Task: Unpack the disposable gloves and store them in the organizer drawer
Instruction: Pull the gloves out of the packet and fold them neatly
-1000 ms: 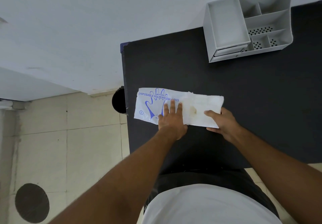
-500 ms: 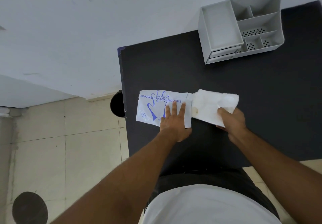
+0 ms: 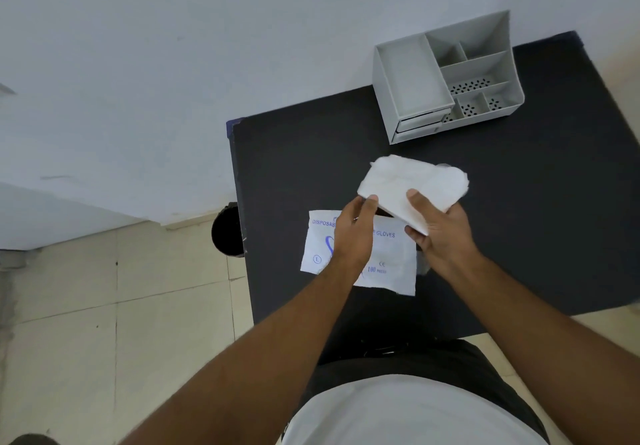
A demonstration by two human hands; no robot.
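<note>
A white stack of disposable gloves (image 3: 412,181) is lifted above the black table (image 3: 519,219). My right hand (image 3: 438,226) grips its near edge, thumb on top. My left hand (image 3: 353,233) touches the stack's left corner with its fingertips. Below the hands lies the flat glove packet (image 3: 384,271), white with blue print, partly covered by my left hand. The grey organizer (image 3: 446,77) stands at the table's far edge against the wall; its drawer front (image 3: 420,124) at the lower left looks closed.
A dark round bin (image 3: 227,230) stands on the tiled floor just off the table's left edge. The white wall rises behind the table. The table's left edge is close to the packet.
My right hand has pulled the glove stack fully out of the packet and raised it. My left hand left the packet and now touches the stack. The packet lies flat.
</note>
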